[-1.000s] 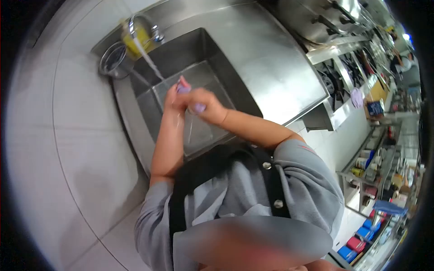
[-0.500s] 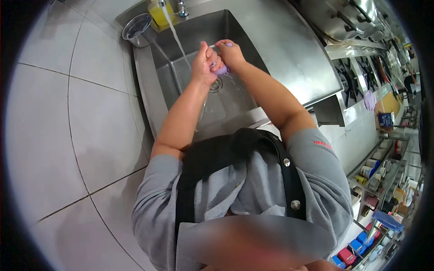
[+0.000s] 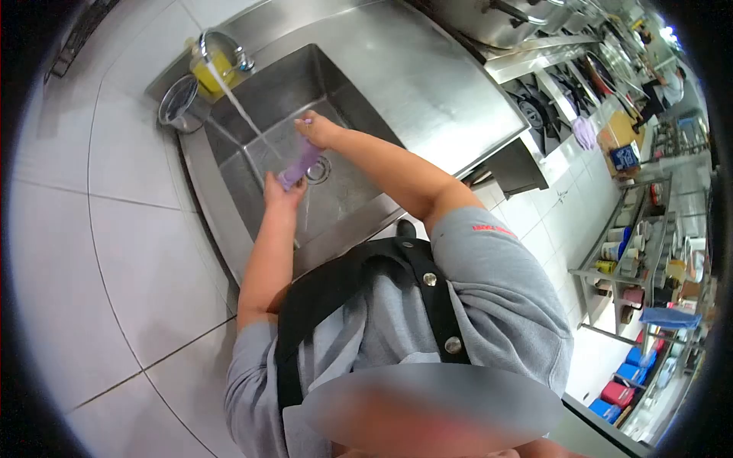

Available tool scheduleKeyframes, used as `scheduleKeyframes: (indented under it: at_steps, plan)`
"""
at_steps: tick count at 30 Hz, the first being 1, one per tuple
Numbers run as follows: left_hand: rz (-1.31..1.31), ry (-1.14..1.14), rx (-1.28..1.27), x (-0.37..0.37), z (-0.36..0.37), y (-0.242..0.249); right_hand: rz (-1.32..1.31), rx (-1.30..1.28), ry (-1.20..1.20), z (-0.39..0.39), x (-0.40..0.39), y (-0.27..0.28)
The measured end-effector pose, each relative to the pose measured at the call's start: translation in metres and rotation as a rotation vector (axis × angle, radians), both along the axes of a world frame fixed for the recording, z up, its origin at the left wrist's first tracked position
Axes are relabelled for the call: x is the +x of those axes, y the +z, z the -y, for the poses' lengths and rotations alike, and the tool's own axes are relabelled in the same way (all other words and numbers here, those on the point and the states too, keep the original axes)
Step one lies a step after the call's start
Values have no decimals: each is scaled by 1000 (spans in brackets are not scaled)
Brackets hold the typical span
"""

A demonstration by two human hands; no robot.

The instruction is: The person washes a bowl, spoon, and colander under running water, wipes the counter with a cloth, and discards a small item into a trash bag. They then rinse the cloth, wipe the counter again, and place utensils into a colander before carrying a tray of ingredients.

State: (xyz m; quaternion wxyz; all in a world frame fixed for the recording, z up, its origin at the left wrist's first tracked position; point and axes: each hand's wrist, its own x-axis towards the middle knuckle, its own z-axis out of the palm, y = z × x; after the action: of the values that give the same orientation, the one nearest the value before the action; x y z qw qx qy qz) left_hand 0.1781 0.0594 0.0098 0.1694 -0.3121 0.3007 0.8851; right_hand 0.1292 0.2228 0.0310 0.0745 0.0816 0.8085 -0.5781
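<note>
A wet lilac cloth (image 3: pixel 304 156) hangs stretched and bunched between my two hands over the steel sink (image 3: pixel 244 164). My left hand (image 3: pixel 283 189) grips its lower end, fingers closed round it. At the upper end, my right hand (image 3: pixel 321 131) is closed on the cloth, a bit of which pokes out above the fist. Water (image 3: pixel 240 111) runs from the tap (image 3: pixel 244 61) into the sink, to the left of the cloth. Below the cloth, the drain (image 3: pixel 318 169) is partly visible, and water trickles down near it.
A metal pot (image 3: pixel 182 111) and a container of yellow liquid (image 3: pixel 212 72) stand at the sink's back left corner. A steel counter (image 3: pixel 412 84) adjoins on the right, then a gas stove (image 3: pixel 534 111) with another lilac cloth (image 3: pixel 584 133). Further off are shelves (image 3: pixel 618 278) and a person (image 3: pixel 670 90).
My hands have moved apart, stretching the cloth that was bunched between them. My left hand is now lower and my right hand higher along it. The view has shifted, showing more to the right.
</note>
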Motion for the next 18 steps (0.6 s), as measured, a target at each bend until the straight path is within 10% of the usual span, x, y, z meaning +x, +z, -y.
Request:
scheduleKeyframes:
  at_steps: [4, 12, 18]
  plan:
    - [301, -127, -162, 30, -11, 13, -145, 122, 78, -48, 38, 22]
    - [-96, -641, -516, 51, -1, 15, -530, 169, -208, -161, 156, 173]
    - [-291, -1032, -978, 57, -51, 19, -140, 737, -273, -235, 122, 112]
